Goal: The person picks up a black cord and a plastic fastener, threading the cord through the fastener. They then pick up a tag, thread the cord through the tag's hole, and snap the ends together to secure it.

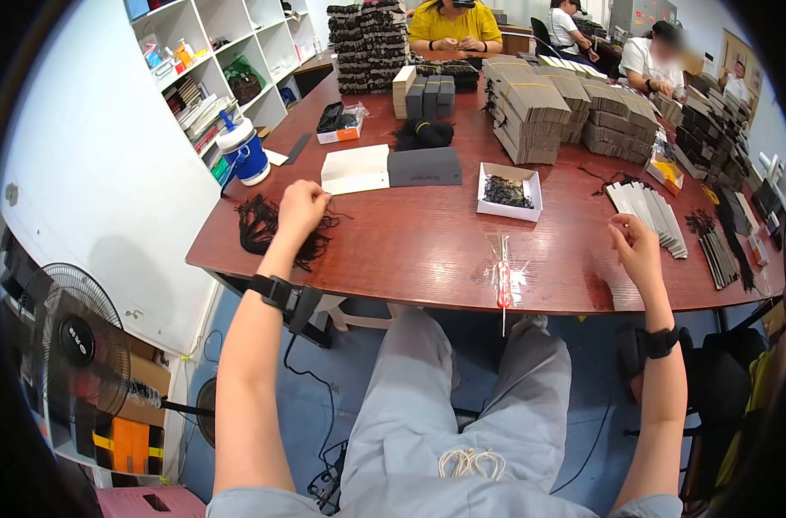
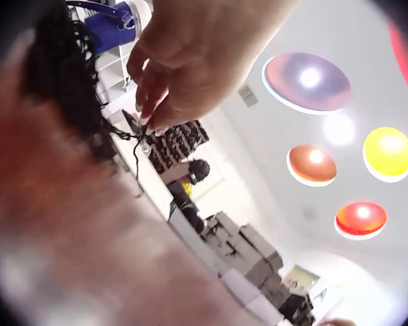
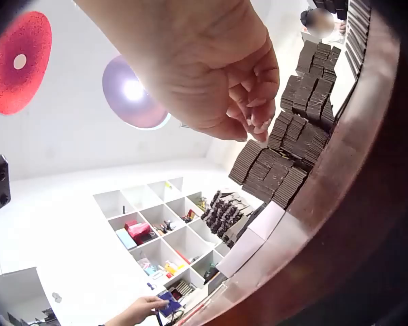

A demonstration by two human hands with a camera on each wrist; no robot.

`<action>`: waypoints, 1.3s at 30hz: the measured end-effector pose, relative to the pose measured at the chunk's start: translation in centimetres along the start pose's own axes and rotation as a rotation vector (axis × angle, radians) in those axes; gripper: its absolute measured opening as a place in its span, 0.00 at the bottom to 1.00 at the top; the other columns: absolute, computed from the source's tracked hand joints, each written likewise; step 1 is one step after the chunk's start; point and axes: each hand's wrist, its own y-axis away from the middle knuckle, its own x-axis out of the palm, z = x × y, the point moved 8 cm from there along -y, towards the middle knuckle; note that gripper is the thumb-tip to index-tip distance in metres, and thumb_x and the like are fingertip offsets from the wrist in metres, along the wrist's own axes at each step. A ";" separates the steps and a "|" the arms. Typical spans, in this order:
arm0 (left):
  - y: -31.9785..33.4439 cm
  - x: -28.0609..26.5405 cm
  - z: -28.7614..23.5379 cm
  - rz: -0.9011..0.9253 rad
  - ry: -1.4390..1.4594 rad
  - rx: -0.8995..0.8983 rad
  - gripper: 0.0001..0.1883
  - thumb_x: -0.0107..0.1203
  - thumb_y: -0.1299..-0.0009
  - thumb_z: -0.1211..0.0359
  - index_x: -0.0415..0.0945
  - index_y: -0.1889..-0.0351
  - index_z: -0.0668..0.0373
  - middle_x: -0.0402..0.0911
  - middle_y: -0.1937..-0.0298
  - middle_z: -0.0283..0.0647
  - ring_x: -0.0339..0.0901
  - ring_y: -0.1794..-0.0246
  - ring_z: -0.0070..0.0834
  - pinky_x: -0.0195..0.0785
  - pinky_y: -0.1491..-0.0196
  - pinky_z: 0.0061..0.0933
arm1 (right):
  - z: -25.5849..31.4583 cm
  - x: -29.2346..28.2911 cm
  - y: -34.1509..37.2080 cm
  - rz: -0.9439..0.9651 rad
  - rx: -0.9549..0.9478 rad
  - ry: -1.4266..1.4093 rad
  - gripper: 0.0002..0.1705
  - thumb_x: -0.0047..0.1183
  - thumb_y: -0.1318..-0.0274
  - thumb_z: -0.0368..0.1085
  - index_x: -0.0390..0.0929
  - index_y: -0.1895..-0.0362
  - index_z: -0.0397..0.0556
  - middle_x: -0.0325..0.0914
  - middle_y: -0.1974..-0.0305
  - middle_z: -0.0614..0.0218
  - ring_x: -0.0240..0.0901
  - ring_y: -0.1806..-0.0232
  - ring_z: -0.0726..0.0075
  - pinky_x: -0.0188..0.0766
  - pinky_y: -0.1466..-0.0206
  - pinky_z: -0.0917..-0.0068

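Observation:
My left hand [image 1: 302, 210] is over the left part of the table, beside a loose heap of black cords [image 1: 256, 226]. In the left wrist view, its thumb and fingertips pinch a thin black cord [image 2: 137, 157] near the heap. Just behind that hand lies an opened folder-like card, with a cream half [image 1: 356, 169] and a dark grey half [image 1: 425, 167]. My right hand [image 1: 636, 250] hovers at the right, fingers loosely curled with nothing seen in them. Close to it, grey-white strips [image 1: 650, 216] lie fanned out.
A white box [image 1: 508, 192] with small black pieces stands mid-table. A red-handled screwdriver [image 1: 503, 285] lies at the front edge on clear plastic. Banded card stacks [image 1: 527, 112] rise behind. A blue-and-white jug [image 1: 243, 151] stands left. Other people sit across the room.

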 end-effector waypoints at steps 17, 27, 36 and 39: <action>-15.8 -14.8 -17.6 -0.258 0.662 0.173 0.11 0.51 0.43 0.63 0.74 0.71 0.62 0.75 0.73 0.35 0.67 0.73 0.19 0.57 0.71 0.20 | 7.8 -0.7 -2.2 0.040 -0.092 -0.142 0.07 0.47 0.50 0.32 0.72 0.67 0.43 0.65 0.85 0.76 0.59 0.85 0.89 0.53 0.84 0.89; -4.9 10.0 -19.8 0.624 1.382 -0.399 0.12 0.44 0.39 0.65 0.61 0.84 0.54 0.60 0.88 0.28 0.53 0.91 0.13 0.41 0.91 0.12 | 6.4 10.8 -8.3 0.388 -0.013 -0.231 0.10 0.50 0.56 0.34 0.75 0.69 0.40 0.75 0.78 0.65 0.71 0.76 0.77 0.68 0.72 0.79; -2.8 12.5 -17.9 0.632 1.645 -0.441 0.05 0.46 0.38 0.67 0.67 0.74 0.57 0.50 0.91 0.22 0.45 0.94 0.09 0.35 0.91 0.11 | 6.0 16.2 -8.7 0.375 -0.397 0.242 0.18 0.58 0.66 0.41 0.75 0.68 0.44 0.75 0.72 0.60 0.70 0.65 0.55 0.66 0.60 0.68; -3.8 11.4 -16.6 0.459 1.722 -0.441 0.05 0.46 0.38 0.67 0.67 0.74 0.57 0.49 0.91 0.22 0.44 0.94 0.09 0.35 0.92 0.11 | 6.1 16.3 -8.6 0.346 -0.445 0.250 0.16 0.58 0.67 0.41 0.76 0.69 0.46 0.74 0.74 0.61 0.70 0.64 0.57 0.66 0.62 0.68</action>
